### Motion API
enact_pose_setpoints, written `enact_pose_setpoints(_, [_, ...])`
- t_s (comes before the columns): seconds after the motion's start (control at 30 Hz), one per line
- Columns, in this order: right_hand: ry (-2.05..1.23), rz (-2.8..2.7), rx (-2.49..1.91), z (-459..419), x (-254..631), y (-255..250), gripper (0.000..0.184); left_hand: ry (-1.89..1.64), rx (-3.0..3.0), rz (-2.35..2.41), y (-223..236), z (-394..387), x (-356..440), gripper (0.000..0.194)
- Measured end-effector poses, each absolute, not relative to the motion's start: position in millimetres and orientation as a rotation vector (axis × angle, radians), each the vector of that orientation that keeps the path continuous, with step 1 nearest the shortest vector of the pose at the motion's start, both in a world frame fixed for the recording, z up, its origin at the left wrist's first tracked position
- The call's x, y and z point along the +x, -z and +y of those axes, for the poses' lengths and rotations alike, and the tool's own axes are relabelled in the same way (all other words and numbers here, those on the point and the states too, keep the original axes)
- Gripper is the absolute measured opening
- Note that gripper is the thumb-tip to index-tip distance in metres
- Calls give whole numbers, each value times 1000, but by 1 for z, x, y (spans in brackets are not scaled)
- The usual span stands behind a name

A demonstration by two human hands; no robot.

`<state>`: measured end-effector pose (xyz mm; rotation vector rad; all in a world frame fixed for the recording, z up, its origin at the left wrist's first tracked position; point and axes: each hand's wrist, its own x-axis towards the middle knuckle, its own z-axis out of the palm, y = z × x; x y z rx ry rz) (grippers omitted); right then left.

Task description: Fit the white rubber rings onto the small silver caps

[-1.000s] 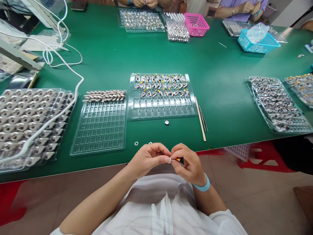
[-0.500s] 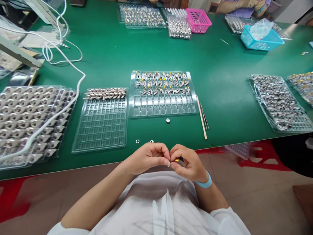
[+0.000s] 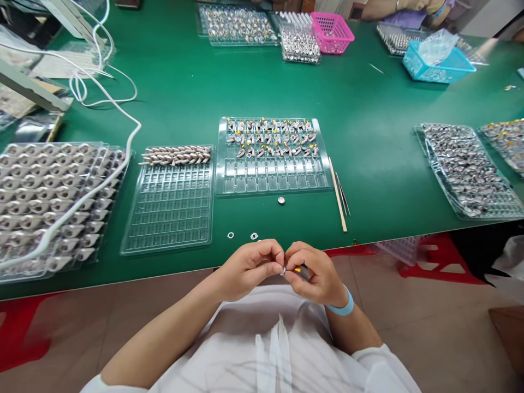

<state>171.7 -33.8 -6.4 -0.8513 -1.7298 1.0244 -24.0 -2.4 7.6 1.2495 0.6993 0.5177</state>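
My left hand (image 3: 249,267) and my right hand (image 3: 315,273) meet at the near table edge, fingertips pinched together on a small silver part (image 3: 283,269). A dark piece with a yellow spot (image 3: 301,269) shows in my right fingers. Two small rings (image 3: 230,235) (image 3: 254,236) lie on the green table (image 3: 368,147) just ahead of my hands, and a round metal piece (image 3: 280,200) lies farther out. A clear tray (image 3: 270,158) with rows of small parts with yellow tips sits straight ahead.
A mostly bare clear tray (image 3: 170,202) lies at left, beside stacked trays of grey shells (image 3: 49,202) crossed by a white cable (image 3: 102,174). A wooden stick (image 3: 338,194) and tweezers lie right of the middle tray. More trays (image 3: 466,169), a pink basket (image 3: 331,33) and a blue basket (image 3: 440,65) stand farther off.
My hands have stayed pinched together on the small part, shifting only slightly. The view has tilted a little downward, so the people at the far side have slipped out of view.
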Motion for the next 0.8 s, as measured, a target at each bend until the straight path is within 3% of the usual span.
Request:
enact_pose_setpoints(0.23, [-914,-1724,-885,-36,168,7,15,-570,1390,773,-11,-2,-30,14])
enact_pose_setpoints(0.8, [-978,-1779,-731,-30,168,5,11,-502,1047,640,-10,6,-31,14])
